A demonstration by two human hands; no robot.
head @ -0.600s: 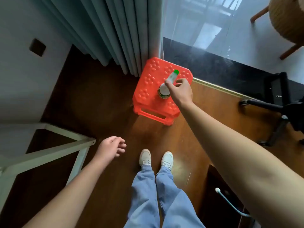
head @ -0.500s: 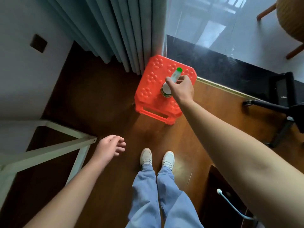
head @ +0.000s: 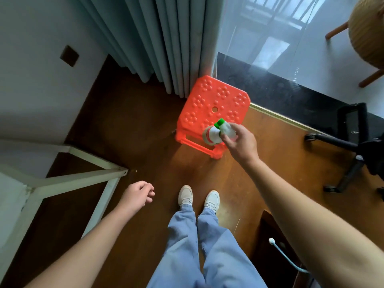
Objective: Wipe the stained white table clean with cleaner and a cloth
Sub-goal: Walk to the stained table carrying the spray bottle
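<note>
Bottle (head: pixel 212 135): white, green cap, tilted over the stool (head: pixel 207 96) near edge.
Right grip (head: pixel 241 144): curled round its neck.
Left grip (head: pixel 137 196): loosely curled, empty, beside the table leg (head: pixel 104 201).
Around: curtain (head: pixel 166 38) behind; chair base (head: pixel 340 144) right.

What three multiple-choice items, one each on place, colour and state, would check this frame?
1. Where is the cleaner bottle?
A. in the left hand
B. in the right hand
C. out of view

2. What colour is the bottle's cap?
A. red
B. blue
C. green

3. What is the left hand doing?
A. holding nothing
B. gripping a cloth
C. gripping the bottle

Answers:
1 B: the right hand's fingers are curled round the bottle, over the near edge of the orange stool.
2 C: the cap at the bottle's top is bright green.
3 A: the left hand hangs beside the leg, fingers loosely curled, with nothing in it.
</note>
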